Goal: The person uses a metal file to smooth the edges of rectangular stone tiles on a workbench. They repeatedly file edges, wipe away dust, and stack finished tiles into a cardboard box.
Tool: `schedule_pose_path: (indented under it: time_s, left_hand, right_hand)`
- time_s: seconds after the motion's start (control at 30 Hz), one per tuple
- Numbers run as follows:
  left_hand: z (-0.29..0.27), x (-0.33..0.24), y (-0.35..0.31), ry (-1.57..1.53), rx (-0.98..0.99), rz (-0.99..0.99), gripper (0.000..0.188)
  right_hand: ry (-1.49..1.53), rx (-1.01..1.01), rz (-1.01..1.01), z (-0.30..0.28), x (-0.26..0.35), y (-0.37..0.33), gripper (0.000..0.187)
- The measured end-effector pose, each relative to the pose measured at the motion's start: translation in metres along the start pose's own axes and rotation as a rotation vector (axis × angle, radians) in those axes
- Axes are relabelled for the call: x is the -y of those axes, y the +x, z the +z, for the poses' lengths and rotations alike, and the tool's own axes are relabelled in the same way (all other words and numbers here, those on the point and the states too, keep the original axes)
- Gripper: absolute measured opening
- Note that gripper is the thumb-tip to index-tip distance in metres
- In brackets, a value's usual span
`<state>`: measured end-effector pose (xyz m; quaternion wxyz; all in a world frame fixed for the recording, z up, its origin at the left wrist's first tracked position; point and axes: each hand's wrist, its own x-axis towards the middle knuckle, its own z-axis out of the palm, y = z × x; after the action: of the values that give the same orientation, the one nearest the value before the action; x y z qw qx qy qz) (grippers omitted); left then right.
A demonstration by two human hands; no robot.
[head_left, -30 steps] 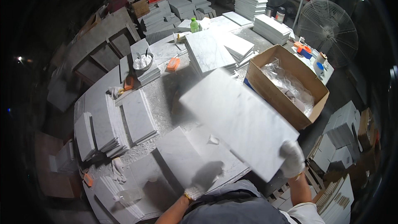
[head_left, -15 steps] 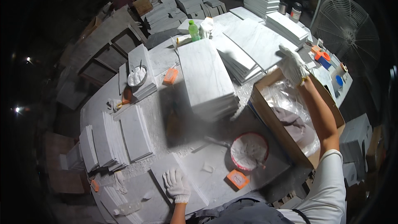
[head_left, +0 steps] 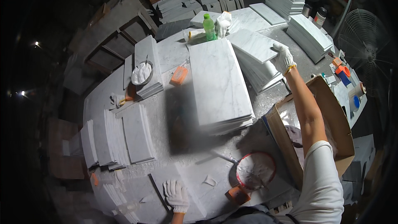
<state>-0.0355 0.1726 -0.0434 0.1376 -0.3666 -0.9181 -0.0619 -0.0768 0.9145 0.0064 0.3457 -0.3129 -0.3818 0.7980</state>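
Reaching far out, right hand [head_left: 284, 58] closes its fingers on the edge of the top marble tile [head_left: 253, 45] of the far stack, not yet lifted; left hand [head_left: 176, 193] lies flat and open on the worktop [head_left: 186, 157]. Nearer tile stack [head_left: 219, 86] and open cardboard box [head_left: 327, 112] crowd the way back

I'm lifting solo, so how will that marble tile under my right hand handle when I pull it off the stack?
The marble tile looks stiff and probably heavy. Its thin edge may chip, and one-handed lifting by the right hand could crack it. Its smooth face may slide in gloves.
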Motion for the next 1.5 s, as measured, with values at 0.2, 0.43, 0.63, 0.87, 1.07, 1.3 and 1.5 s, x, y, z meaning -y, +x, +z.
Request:
schedule_pose_path:
  time_s: [0.2,0.43,0.63,0.87,1.07,1.3,1.5]
  left_hand:
    - [0.005,0.002,-0.009,-0.022,-0.001,-0.025,0.034]
    - [0.002,0.006,-0.012,-0.069,-0.010,-0.103,0.042]
    - [-0.010,0.006,-0.005,0.220,0.262,0.218,0.045]
    - [0.018,0.067,0.066,0.159,0.260,0.273,0.066]
    - [0.027,0.091,0.062,0.269,0.421,0.165,0.072]
    - [-0.055,0.078,-0.123,-0.553,-0.125,0.523,0.034]
    - [-0.109,0.159,-0.179,-0.666,-0.068,0.170,0.027]
  right_hand:
    - [-0.316,-0.058,-0.021,-0.083,-0.022,0.031,0.051]
    - [-1.271,-0.091,-0.188,-0.091,0.094,0.075,0.059]
    - [-0.776,0.189,-0.456,0.012,0.170,-0.051,0.046]
    - [-0.975,0.537,-0.614,0.132,0.160,-0.286,0.060]
    - [-1.147,0.678,-0.148,0.127,0.012,-0.529,0.037]
    - [-1.494,0.804,-0.472,0.150,-0.276,-0.650,0.036]
    - [-1.770,1.067,-0.674,0.225,-0.333,-0.603,0.058]
